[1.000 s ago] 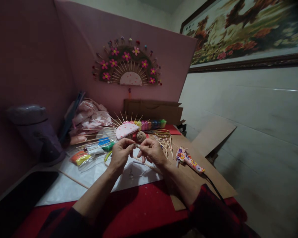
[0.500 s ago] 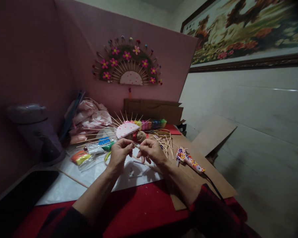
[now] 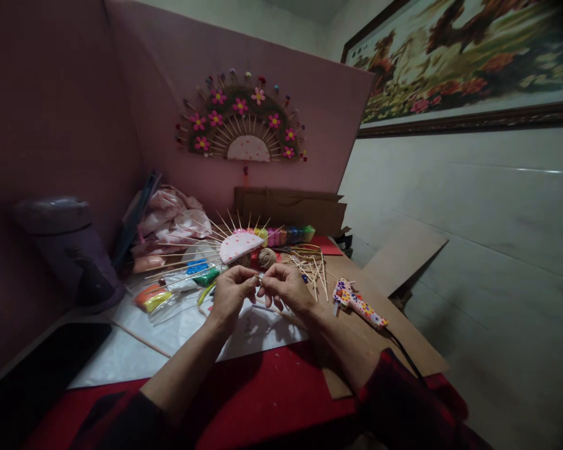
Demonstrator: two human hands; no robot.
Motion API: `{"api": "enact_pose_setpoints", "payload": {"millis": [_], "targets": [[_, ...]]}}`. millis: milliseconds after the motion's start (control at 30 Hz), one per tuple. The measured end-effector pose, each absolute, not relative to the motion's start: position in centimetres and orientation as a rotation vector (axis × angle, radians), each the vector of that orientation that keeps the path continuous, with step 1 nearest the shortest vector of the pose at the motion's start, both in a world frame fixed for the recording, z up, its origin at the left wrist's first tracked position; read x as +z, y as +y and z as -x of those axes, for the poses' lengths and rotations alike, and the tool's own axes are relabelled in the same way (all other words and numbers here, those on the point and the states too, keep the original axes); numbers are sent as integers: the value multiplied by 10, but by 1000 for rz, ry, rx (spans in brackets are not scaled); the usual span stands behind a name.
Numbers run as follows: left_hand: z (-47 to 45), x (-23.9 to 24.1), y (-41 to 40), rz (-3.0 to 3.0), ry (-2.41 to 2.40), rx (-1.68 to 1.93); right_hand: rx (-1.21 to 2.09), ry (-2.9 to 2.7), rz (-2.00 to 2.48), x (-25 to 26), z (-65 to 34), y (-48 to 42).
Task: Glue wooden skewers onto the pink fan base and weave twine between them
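Note:
My left hand (image 3: 229,292) and my right hand (image 3: 285,286) meet in a pinch over the white sheet (image 3: 178,331), fingertips almost touching. Between them runs something thin, perhaps twine from the ball of twine (image 3: 265,257) just behind; I cannot make it out. A half-round pink fan piece (image 3: 239,245) with wooden skewers fanning out lies right beyond my hands. Loose skewers (image 3: 312,265) lie to the right of my right hand.
A flower-patterned glue gun (image 3: 356,302) with a black cord rests on brown cardboard (image 3: 403,250) at the right. Colourful packets (image 3: 152,298) and pink cloth (image 3: 169,219) lie at the left, beside a dark jug (image 3: 65,250). A finished flower fan (image 3: 244,122) hangs on the pink board.
My two hands have drawn closer together and shifted slightly forward; the fingertips now nearly touch. Everything else on the table stays put.

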State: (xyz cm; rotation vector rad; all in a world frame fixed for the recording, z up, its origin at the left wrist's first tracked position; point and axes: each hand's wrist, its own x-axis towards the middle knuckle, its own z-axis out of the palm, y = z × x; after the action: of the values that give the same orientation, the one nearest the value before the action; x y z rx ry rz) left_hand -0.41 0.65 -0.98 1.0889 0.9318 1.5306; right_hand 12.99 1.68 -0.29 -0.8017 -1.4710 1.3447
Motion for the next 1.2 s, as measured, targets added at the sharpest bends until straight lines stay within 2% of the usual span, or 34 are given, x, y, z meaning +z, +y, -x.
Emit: {"api": "enact_pose_setpoints", "payload": {"millis": [367,633,1200], "targets": [[8,-4,6,-968,966,1554,1498,-1432,846,-7,-132,26],[8,-3,5,-1040,975,1530,1341,-1518,882,-2,-130,20],[9,-14,13,-1304,1022,1593,1317,-1580,867,-2,-131,18]]}}
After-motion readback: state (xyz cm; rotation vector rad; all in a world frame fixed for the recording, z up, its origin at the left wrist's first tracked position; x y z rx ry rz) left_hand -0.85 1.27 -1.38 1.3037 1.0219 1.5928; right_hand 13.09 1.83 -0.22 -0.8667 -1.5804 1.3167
